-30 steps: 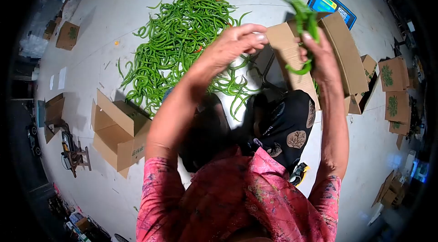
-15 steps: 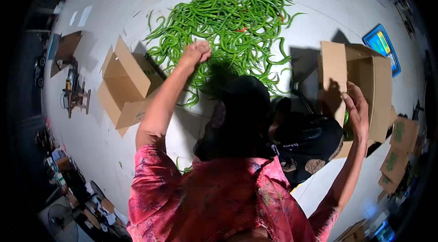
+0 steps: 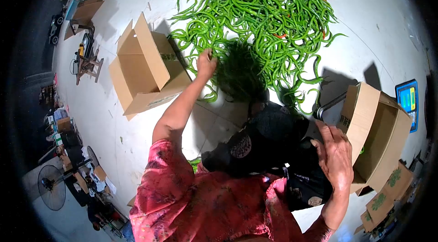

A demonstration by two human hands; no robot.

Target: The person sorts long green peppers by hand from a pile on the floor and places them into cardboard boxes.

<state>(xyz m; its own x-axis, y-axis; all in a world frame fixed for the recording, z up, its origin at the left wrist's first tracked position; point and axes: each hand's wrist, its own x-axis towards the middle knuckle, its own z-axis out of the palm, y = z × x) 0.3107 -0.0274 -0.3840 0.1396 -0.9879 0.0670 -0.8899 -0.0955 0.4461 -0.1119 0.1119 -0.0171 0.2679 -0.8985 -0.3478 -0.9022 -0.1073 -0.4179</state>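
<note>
A large heap of long green chili peppers (image 3: pixel 269 18), with a few red ones among them, lies on the pale floor. At the heap's near left edge is my left hand (image 3: pixel 206 65), its fingers curled in; whatever they hold, if anything, is hidden. My right hand (image 3: pixel 335 155) is over my black patterned trousers (image 3: pixel 269 137), beside the flap of an open cardboard box (image 3: pixel 388 146). Its fingers and thumb are apart, and nothing shows between them. A little green is visible inside that box.
Another open cardboard box (image 3: pixel 137 68) stands left of the heap. Beyond the right box lies a blue-framed device with a lit screen (image 3: pixel 407 100). A small wooden stool (image 3: pixel 87 64) is at far left, a fan (image 3: pixel 51 182) at lower left, flattened cardboard (image 3: pixel 388 192) at lower right.
The view has shifted, so the heap and boxes sit differently. My right hand has come away from the right box's opening toward my knee. My left hand has moved to the heap's near left edge.
</note>
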